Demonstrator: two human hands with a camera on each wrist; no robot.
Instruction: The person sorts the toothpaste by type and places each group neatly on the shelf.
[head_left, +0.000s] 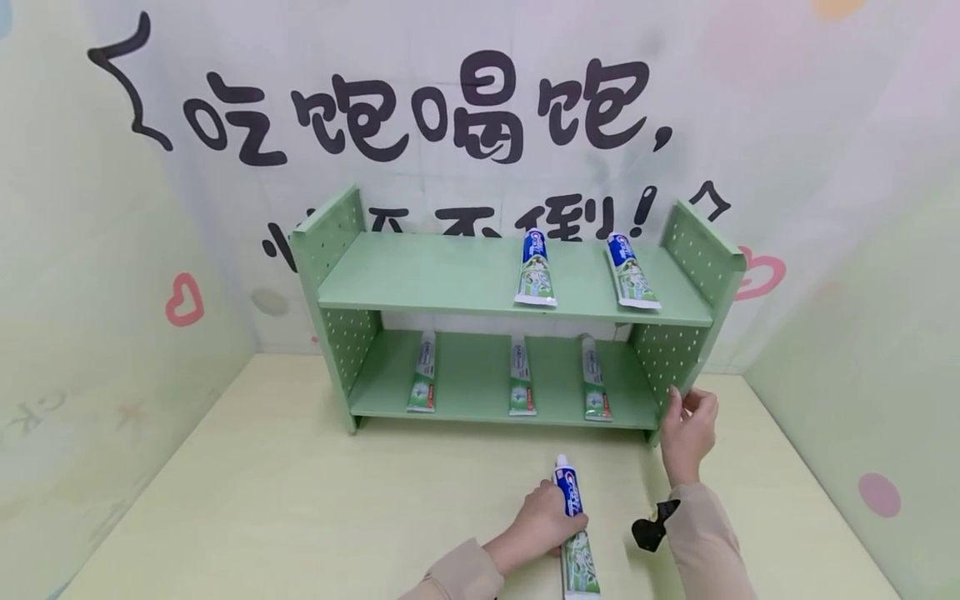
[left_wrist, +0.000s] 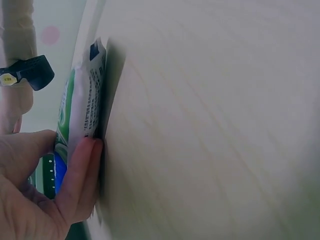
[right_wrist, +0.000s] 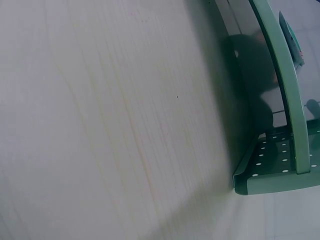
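My left hand [head_left: 542, 518] grips a blue, white and green toothpaste tube [head_left: 579, 557] just above the table, in front of the shelf. Its white cap points toward the shelf. In the left wrist view, the thumb and fingers [left_wrist: 82, 172] pinch the tube [left_wrist: 82, 102] from both sides, with its crimped end upward. Curled at the right side panel of the green two-tier shelf [head_left: 450, 271], my right hand [head_left: 688, 437] holds the panel's front edge. The right wrist view shows the shelf [right_wrist: 292, 100] but not this hand.
Two matching toothpaste tubes [head_left: 536, 271] [head_left: 632, 273] lie on the upper tier, toward the right. Three grey-green tubes [head_left: 423, 373] [head_left: 521, 377] [head_left: 595, 379] lie spaced along the lower tier. Walls flank the pale wooden table [head_left: 300, 500]. A black wrist device [head_left: 655, 527] sits by the right sleeve.
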